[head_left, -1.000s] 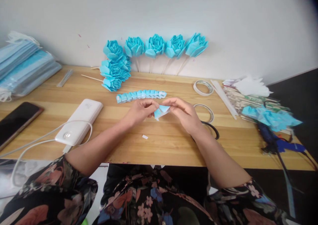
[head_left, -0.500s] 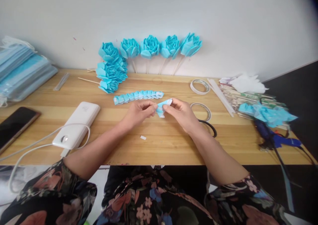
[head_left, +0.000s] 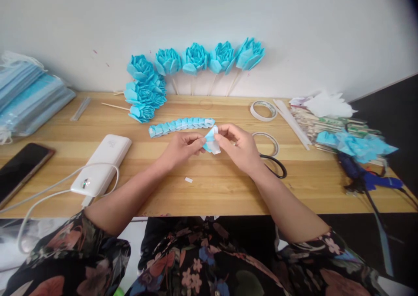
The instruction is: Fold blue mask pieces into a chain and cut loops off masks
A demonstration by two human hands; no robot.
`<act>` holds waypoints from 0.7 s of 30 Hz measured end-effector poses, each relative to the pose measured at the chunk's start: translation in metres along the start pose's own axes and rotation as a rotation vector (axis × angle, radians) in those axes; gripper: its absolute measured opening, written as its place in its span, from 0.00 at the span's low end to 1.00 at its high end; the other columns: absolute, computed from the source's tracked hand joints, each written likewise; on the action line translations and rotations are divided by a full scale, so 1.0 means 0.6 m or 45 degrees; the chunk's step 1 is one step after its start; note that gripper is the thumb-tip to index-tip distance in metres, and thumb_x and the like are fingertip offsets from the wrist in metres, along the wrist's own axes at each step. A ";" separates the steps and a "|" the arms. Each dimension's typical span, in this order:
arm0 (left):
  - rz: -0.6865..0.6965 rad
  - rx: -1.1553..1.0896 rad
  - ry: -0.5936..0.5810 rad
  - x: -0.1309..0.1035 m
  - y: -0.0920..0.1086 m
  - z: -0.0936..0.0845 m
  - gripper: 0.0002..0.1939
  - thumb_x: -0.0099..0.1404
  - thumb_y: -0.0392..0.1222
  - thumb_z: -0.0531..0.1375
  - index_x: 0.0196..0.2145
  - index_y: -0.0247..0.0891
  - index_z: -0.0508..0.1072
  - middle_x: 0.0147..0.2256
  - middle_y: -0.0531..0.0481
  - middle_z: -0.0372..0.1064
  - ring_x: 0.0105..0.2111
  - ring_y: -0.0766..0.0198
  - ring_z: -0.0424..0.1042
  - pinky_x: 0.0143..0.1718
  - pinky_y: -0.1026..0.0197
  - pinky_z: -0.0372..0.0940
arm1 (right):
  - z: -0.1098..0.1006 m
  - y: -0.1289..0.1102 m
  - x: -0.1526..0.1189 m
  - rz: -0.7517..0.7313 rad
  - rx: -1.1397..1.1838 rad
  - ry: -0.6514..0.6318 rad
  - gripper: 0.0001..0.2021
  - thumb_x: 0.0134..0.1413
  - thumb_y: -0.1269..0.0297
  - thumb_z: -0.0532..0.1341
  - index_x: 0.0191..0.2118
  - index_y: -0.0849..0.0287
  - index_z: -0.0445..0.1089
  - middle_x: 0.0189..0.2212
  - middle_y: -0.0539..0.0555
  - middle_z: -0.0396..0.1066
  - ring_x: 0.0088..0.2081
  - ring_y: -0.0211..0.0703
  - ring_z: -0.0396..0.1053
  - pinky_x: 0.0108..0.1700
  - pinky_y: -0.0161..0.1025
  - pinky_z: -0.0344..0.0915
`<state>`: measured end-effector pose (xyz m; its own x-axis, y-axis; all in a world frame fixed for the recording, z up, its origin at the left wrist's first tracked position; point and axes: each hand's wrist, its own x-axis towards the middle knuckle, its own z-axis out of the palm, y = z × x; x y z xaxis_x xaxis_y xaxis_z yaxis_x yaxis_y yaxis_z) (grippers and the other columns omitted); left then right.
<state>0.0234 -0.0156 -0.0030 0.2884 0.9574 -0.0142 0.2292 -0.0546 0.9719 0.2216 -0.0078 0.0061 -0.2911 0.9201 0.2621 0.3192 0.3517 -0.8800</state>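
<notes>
Between my two hands, above the middle of the table, is a small piece of blue-and-white fabric (head_left: 212, 144), partly folded. My left hand (head_left: 183, 148) pinches its left side between thumb and forefinger. On the other side, my right hand (head_left: 237, 147) has its thumb and fingers closed on the fabric's right edge. Just behind the hands lies a row of folded blue petals (head_left: 181, 126), overlapping one another. A tiny white strip (head_left: 188, 180) rests on the wood in front of my left hand.
Several blue fabric flowers (head_left: 195, 60) on sticks lean on the wall. Tape rolls (head_left: 263, 111) and a black ring (head_left: 283, 169) lie right of centre. A blue glue gun (head_left: 380, 181) is far right. At left are a power bank (head_left: 102, 163), phone (head_left: 24, 172) and face masks (head_left: 32, 98).
The fabric piece has been turned in my fingers, so more of its white side shows. Both hands keep their grip, and the view has shifted slightly.
</notes>
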 end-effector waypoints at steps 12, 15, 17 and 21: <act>-0.093 -0.395 0.078 0.003 -0.009 0.004 0.17 0.63 0.52 0.63 0.31 0.33 0.79 0.25 0.47 0.75 0.25 0.67 0.71 0.31 0.64 0.66 | 0.008 0.010 0.001 -0.508 -0.474 0.078 0.06 0.57 0.67 0.63 0.40 0.50 0.71 0.52 0.55 0.72 0.55 0.54 0.67 0.57 0.57 0.62; -0.095 -0.356 0.058 0.002 -0.009 0.004 0.16 0.63 0.51 0.63 0.31 0.33 0.80 0.28 0.46 0.76 0.27 0.66 0.72 0.32 0.64 0.66 | 0.008 0.014 0.001 -0.415 -0.392 0.109 0.02 0.59 0.66 0.62 0.36 0.50 0.71 0.49 0.54 0.73 0.53 0.52 0.69 0.56 0.56 0.63; -0.089 -0.334 0.063 0.002 -0.008 0.003 0.16 0.64 0.50 0.62 0.31 0.34 0.81 0.29 0.46 0.77 0.28 0.66 0.72 0.32 0.64 0.66 | 0.007 0.013 0.000 -0.365 -0.322 0.106 0.02 0.60 0.66 0.62 0.36 0.51 0.71 0.49 0.54 0.73 0.53 0.51 0.70 0.56 0.55 0.63; -0.076 -0.286 0.066 0.001 -0.005 0.001 0.15 0.64 0.49 0.62 0.29 0.34 0.81 0.27 0.47 0.77 0.26 0.67 0.71 0.32 0.65 0.65 | 0.007 0.010 0.000 -0.274 -0.178 0.087 0.02 0.60 0.64 0.62 0.35 0.52 0.70 0.49 0.54 0.75 0.52 0.49 0.71 0.56 0.52 0.64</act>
<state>0.0237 -0.0152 -0.0059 0.2312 0.9706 -0.0667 0.0304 0.0614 0.9977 0.2201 -0.0063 -0.0010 -0.3059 0.8295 0.4673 0.3798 0.5563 -0.7391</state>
